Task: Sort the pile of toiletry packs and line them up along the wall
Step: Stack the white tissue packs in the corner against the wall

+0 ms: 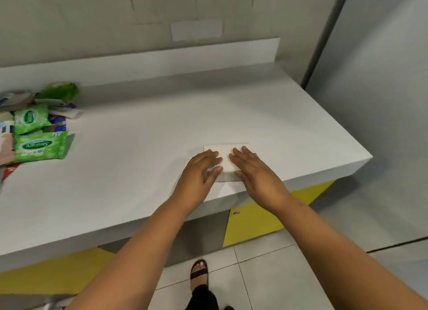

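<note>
White and flat, the pack lay near the counter front edge. Left hand and right hand pressed it, fingers straight. It looked light; lift by its side edges.

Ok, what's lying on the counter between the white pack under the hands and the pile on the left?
Nothing: the head view shows bare counter from the white pack across to the pile.

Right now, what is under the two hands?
A flat white pack lies on the counter under the left hand and right hand. The hands cover its front.
</note>
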Tool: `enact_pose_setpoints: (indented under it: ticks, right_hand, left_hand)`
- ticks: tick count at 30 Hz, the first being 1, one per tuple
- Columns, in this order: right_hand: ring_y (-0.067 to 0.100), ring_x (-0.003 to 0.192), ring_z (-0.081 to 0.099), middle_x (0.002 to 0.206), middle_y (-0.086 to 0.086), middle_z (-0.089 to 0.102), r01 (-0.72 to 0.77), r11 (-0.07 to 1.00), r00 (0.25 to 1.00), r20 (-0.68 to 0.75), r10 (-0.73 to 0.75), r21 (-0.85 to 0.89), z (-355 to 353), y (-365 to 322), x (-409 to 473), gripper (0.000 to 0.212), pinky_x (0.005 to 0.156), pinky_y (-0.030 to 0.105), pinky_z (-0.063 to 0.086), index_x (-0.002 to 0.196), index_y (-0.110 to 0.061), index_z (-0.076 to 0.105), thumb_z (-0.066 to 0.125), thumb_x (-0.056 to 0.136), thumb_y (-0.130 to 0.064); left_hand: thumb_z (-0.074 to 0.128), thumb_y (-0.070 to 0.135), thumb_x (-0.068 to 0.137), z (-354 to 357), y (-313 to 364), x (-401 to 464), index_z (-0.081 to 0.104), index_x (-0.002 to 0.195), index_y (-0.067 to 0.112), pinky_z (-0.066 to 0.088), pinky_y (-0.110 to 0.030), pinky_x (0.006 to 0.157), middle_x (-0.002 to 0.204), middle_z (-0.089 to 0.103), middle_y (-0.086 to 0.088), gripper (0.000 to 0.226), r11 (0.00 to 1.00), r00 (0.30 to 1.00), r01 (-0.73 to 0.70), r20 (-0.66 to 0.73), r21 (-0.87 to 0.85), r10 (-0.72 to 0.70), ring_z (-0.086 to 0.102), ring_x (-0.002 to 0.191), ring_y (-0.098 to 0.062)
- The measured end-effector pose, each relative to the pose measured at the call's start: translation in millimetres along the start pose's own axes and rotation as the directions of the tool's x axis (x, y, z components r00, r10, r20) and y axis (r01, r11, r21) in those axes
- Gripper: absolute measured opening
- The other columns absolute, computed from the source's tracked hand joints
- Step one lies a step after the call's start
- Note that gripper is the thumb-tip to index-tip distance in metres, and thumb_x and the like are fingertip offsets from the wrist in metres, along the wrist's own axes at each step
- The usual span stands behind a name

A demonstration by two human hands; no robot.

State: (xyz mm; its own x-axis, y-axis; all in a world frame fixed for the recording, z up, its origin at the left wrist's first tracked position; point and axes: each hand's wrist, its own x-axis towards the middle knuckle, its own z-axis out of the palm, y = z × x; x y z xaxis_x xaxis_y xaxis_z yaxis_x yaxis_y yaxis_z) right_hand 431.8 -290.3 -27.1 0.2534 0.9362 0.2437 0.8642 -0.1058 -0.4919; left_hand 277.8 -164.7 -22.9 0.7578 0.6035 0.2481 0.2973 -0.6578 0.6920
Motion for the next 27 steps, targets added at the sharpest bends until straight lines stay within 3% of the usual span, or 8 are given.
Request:
enact_pose_setpoints:
  ticks: [4,6,8,11,15,18,21,27]
  right_hand:
    - [0.008,0.145,0.015,0.153,-0.003,0.033,-0.095,0.993,0.995,-0.032,0.097,0.064,-17,22,-3,0.048,0.118,0.028,0.017,0.144,-0.018,0.041,0.033,0.099,-0.032]
    - [0.005,0.143,0.018,0.151,-0.004,0.036,-0.149,0.984,0.984,-0.084,0.157,0.101,-22,32,1,0.043,0.117,0.031,0.022,0.143,-0.018,0.044,0.038,0.101,-0.027]
    - [0.004,0.141,0.024,0.152,-0.005,0.034,-0.233,0.962,0.953,-0.162,0.255,0.143,-27,41,7,0.042,0.116,0.03,0.027,0.142,-0.02,0.044,0.047,0.1,-0.021]
    - [0.011,0.141,0.026,0.156,-0.004,0.025,-0.37,0.907,0.869,-0.27,0.414,0.199,-35,54,18,0.052,0.112,0.026,0.027,0.144,-0.021,0.04,0.057,0.095,-0.025]
    - [0.016,0.135,0.039,0.148,-0.002,0.041,-0.549,0.706,0.702,-0.21,0.68,0.448,-45,77,42,0.061,0.111,0.037,0.035,0.144,-0.019,0.039,0.064,0.09,-0.031]
    - [0.014,0.125,0.051,0.138,-0.004,0.054,-0.555,0.636,0.655,-0.189,0.731,0.535,-46,94,59,0.051,0.105,0.038,0.043,0.138,-0.018,0.047,0.057,0.092,-0.038]
    - [0.012,0.119,0.055,0.132,-0.005,0.058,-0.55,0.628,0.606,-0.253,0.754,0.551,-50,107,73,0.043,0.102,0.032,0.044,0.134,-0.016,0.052,0.054,0.095,-0.033]
    - [0.015,0.12,0.055,0.132,-0.003,0.059,-0.58,0.588,0.531,-0.285,0.798,0.564,-65,138,100,0.044,0.104,0.036,0.044,0.136,-0.017,0.052,0.06,0.093,-0.028]
  left_hand:
    - [0.057,0.025,0.093,26,13,26,0.063,0.119,0.019,0.032,-0.024,0.108,0.133,0.053,0.006,0.027,0.997,1.0,-0.015,-0.008,-0.08,0.014,0.041,0.129,-0.008]
    - [0.06,0.023,0.092,39,18,39,0.064,0.117,0.02,0.036,-0.026,0.107,0.132,0.053,0.008,0.026,0.991,1.0,-0.021,-0.024,-0.128,0.018,0.042,0.127,-0.006]
    - [0.065,0.02,0.088,51,23,54,0.06,0.12,0.021,0.039,-0.019,0.102,0.134,0.047,0.01,0.033,0.976,0.998,0.004,-0.057,-0.216,-0.017,0.042,0.125,-0.002]
    - [0.073,0.018,0.081,67,28,82,0.049,0.132,0.019,0.039,-0.018,0.1,0.138,0.037,0.007,0.056,0.944,0.982,0.109,-0.112,-0.311,-0.15,0.041,0.125,-0.004]
    - [0.075,0.024,0.078,81,28,123,0.041,0.139,0.019,0.043,-0.035,0.104,0.138,0.045,0.007,0.07,0.836,0.945,0.312,0.055,-0.452,-0.323,0.05,0.123,-0.012]
    - [0.071,0.027,0.083,87,34,148,0.039,0.141,0.019,0.039,-0.033,0.107,0.14,0.047,0.005,0.067,0.803,0.933,0.348,0.095,-0.483,-0.347,0.047,0.126,-0.011]
    - [0.065,0.028,0.088,93,36,170,0.041,0.14,0.02,0.037,-0.026,0.106,0.141,0.046,0.006,0.058,0.8,0.936,0.338,0.087,-0.495,-0.342,0.045,0.127,-0.009]
    - [0.067,0.025,0.086,112,33,215,0.045,0.136,0.022,0.041,-0.027,0.103,0.136,0.052,0.007,0.055,0.816,0.949,0.305,0.085,-0.491,-0.304,0.051,0.122,-0.008]
